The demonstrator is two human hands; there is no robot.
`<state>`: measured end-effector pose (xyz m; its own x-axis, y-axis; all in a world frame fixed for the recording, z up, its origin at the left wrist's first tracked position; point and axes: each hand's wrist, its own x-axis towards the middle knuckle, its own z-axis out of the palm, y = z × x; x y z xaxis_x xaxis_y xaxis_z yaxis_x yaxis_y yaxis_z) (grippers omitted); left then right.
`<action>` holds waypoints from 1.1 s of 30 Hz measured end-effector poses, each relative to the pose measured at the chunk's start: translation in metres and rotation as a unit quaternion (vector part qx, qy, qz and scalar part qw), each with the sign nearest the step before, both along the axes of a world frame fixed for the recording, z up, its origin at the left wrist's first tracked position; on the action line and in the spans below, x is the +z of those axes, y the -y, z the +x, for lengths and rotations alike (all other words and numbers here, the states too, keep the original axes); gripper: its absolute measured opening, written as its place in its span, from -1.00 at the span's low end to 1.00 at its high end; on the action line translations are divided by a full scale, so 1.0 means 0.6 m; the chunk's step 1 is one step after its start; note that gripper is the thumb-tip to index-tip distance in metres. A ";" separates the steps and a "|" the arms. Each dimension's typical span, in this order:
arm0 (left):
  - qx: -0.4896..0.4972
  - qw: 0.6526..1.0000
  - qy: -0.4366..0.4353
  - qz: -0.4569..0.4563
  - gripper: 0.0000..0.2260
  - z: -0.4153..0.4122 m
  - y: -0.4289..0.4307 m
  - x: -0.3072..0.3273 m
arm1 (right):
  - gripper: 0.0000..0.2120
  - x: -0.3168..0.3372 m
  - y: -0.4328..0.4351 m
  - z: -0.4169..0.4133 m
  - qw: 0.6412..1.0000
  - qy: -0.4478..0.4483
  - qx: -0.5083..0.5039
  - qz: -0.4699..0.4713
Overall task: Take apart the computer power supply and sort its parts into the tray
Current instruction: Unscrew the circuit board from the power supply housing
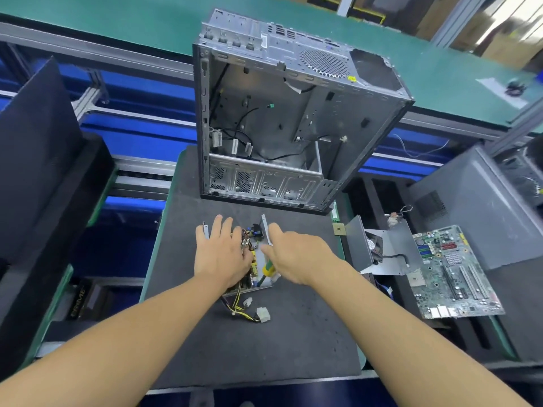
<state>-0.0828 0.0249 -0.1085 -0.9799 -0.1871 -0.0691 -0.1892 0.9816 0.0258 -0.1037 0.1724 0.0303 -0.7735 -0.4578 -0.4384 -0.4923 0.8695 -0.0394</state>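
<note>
Head view: the power supply (255, 261) is seen opened at the tabletop (293, 333) centre, board not yet removed. A fan cover (390, 251) is laid over the tray (476, 342) at 3 o'clock. The left hand (223, 257) is spread flat on the board. The right hand (296, 254), fingers straight, is held at the 3 o'clock case wall, with a screwdriver (268, 271) beneath it, apparently ungrasped.

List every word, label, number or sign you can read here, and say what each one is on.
None can be read with certainty.
Pale lettering on the dark box at lower left: turned sideways and blurred, unreadable.
Yellow sticker on the computer case: too small to read.
White label on the fan: blurred.
Printed markings on the motherboard: too small to read.
</note>
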 end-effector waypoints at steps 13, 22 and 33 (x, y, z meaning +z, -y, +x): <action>0.004 1.000 0.007 0.017 -0.55 -0.003 -0.004 0.003 | -0.61 0.010 0.014 0.002 0.996 0.067 -0.055 -0.004; 0.008 1.000 0.005 0.027 -0.59 -0.003 -0.005 0.011 | -0.74 0.010 0.007 -0.006 0.993 0.107 0.026 -0.041; 0.010 1.000 0.012 0.027 -0.59 -0.005 -0.006 0.004 | -0.81 0.001 0.007 0.003 0.997 0.033 0.046 -0.050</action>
<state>-0.0856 0.0288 -0.1062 -0.9742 -0.2010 -0.1026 -0.2090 0.9751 0.0744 -0.1016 0.1682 0.0308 -0.6975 -0.5689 -0.4357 -0.5626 0.8113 -0.1588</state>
